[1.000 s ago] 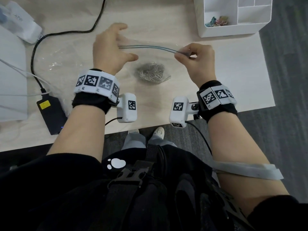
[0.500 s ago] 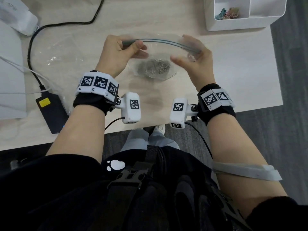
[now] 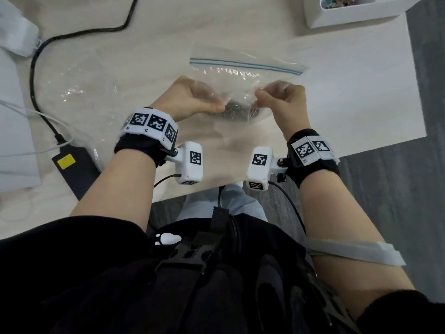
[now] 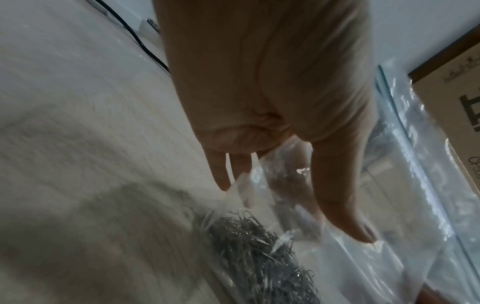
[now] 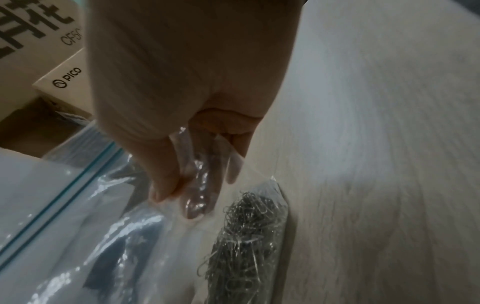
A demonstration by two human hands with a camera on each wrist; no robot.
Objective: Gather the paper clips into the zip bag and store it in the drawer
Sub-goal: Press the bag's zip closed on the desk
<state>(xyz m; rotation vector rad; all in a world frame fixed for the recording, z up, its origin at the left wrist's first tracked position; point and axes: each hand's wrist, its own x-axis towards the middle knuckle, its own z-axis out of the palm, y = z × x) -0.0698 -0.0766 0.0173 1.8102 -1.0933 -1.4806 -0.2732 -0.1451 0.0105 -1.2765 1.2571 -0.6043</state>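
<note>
A clear zip bag (image 3: 243, 73) lies on the pale wooden table, its blue zip strip (image 3: 245, 64) on the far side. A grey heap of paper clips (image 3: 237, 112) sits inside its near end, also seen in the wrist views (image 4: 259, 257) (image 5: 249, 236). My left hand (image 3: 209, 104) pinches the plastic just left of the heap, thumb against curled fingers (image 4: 223, 176). My right hand (image 3: 262, 96) pinches the bag on the heap's right side, with film over its fingers (image 5: 197, 197). The heap is partly hidden between my hands.
A white compartment organiser (image 3: 361, 18) stands at the far right. A black power adapter (image 3: 74, 169) with its cable (image 3: 48, 42) lies at the left, beside another crumpled clear plastic (image 3: 79, 92). Cardboard boxes (image 5: 52, 51) stand beyond. The table edge (image 3: 212, 189) is close under my wrists.
Both hands left the zip strip and came back toward me, now pinching the bag beside the clips. The zip end has dropped onto the table, away from me.
</note>
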